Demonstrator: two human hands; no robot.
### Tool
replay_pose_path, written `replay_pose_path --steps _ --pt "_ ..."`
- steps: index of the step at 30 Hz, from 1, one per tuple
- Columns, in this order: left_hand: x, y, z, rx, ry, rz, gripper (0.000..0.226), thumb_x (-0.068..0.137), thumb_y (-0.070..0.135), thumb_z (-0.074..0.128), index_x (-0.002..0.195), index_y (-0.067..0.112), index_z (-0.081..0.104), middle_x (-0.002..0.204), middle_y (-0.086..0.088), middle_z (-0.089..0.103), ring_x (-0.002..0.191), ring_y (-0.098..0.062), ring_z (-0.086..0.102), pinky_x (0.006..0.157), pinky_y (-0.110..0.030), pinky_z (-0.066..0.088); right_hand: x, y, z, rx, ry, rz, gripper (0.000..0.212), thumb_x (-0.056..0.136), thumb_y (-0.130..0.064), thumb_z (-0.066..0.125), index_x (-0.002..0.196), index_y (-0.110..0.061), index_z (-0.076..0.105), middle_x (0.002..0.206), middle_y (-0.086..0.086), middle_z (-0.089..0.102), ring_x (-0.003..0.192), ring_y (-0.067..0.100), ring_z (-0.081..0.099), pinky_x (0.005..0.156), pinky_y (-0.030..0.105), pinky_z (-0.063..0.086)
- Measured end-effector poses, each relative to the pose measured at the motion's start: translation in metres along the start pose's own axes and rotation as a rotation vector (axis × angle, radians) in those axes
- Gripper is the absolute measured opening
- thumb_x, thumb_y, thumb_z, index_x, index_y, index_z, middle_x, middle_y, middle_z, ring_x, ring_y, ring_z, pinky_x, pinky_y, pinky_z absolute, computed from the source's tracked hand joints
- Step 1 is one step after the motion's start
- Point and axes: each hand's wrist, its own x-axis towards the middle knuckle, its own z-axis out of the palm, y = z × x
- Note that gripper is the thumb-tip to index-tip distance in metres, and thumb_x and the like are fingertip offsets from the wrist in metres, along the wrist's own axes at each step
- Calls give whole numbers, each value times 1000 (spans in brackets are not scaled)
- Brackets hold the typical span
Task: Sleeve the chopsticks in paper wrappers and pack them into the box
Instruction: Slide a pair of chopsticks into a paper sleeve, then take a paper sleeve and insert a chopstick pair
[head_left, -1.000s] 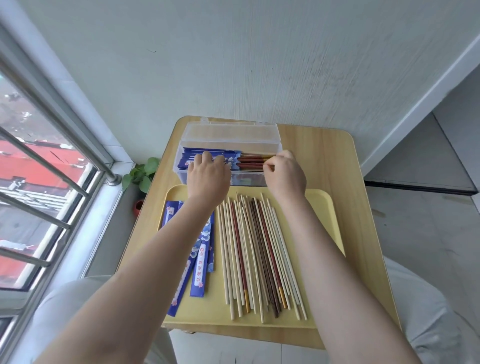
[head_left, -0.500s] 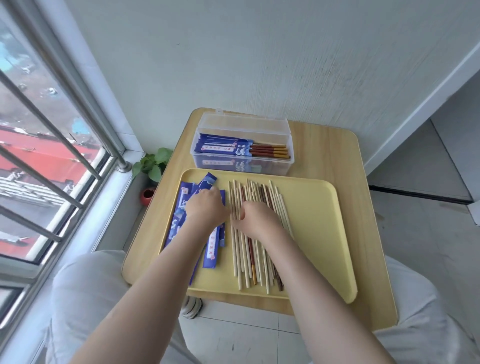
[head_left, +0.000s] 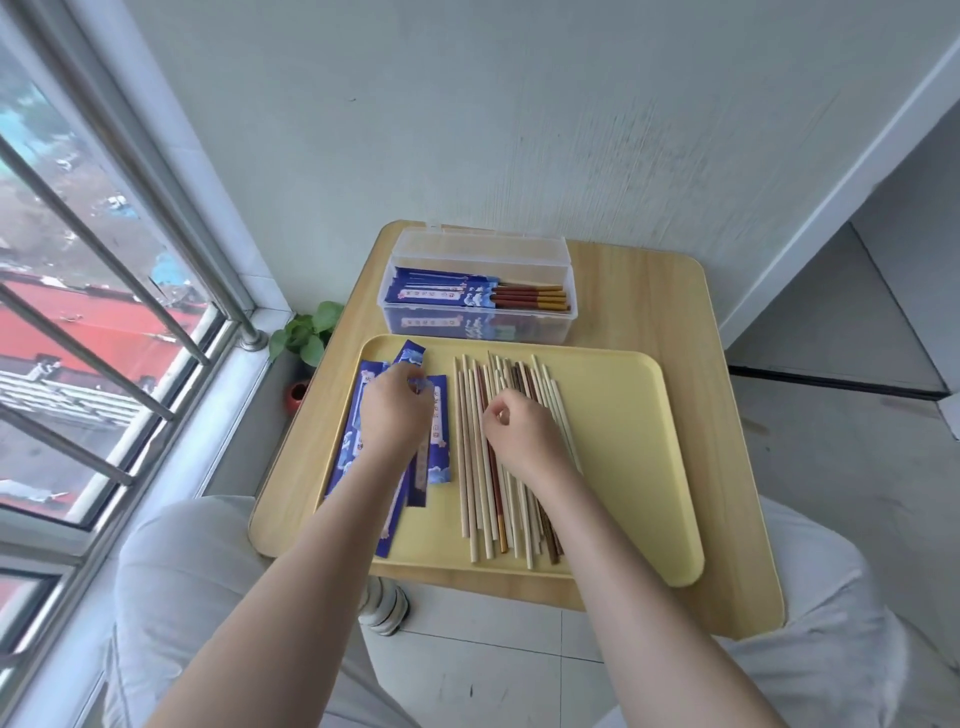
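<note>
**A:** Head view. What is each hand doing?

**B:** The left hand (head_left: 397, 415) is resting over the blue paper wrappers (head_left: 439, 441) at the left of the yellow tray (head_left: 623, 467); its fingers (head_left: 413, 376) are curling down onto one wrapper and seem to be pinching its upper end. The right hand (head_left: 524, 441) is lying on the loose chopsticks (head_left: 470, 467) in the middle of the tray, fingers bent, thumb and forefinger closing as if on one stick; whether a stick is actually held cannot be told.

**A:** Where are the finished pairs sitting?

**B:** In the clear box (head_left: 478, 325) just behind the tray on the table (head_left: 675, 312), its lid standing open; sleeved chopsticks (head_left: 519, 296) are lying flat inside, their dark ends sticking out of the wrappers to the right.

**A:** How are these things likely handling?

**B:** Judging by looks, the sticks are light, stiff and smooth, so they are prone to rolling and sliding; pinching two together near one end is probably giving the best control for feeding. The wrappers look thin, flat and easy to crease, so holding one lightly near its open mouth is advisable.
</note>
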Motion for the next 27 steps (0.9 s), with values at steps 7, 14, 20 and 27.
replay_pose_path --steps 7,14,20,27 --pt "-1 17 -12 -670 -51 -247 23 88 19 76 108 12 66 97 -7 71 76 -16 71 69 -31 62 -7 -13 -11 463 -347 59 32 100 -43 57 114 -15 62 100 2 73 83 16 71 76 33 57" --pt "-25 20 -5 -1125 -463 -210 37 92 32 67 117 4 66 98 -8 75 89 -20 71 82 -32 58 -17 -4 -10 720 -278 85 29 108 -25 43 105 -4 63 62 2 55 49 16 50 54 30 44" --pt "-41 23 10 -1284 -559 -222 55 85 50 58 122 9 63 94 -2 73 94 -18 71 97 -36 54 -16 8 -12 703 -231 53 23 106 -25 49 96 -14 67 56 1 57 48 18 52 53 30 44" --pt "-47 24 15 -1282 -516 -257 29 100 36 54 107 10 65 78 -2 68 76 -17 71 78 -29 60 -14 26 -21 391 -43 125 19 102 -25 52 94 -15 67 79 -1 68 70 18 65 67 36 54"
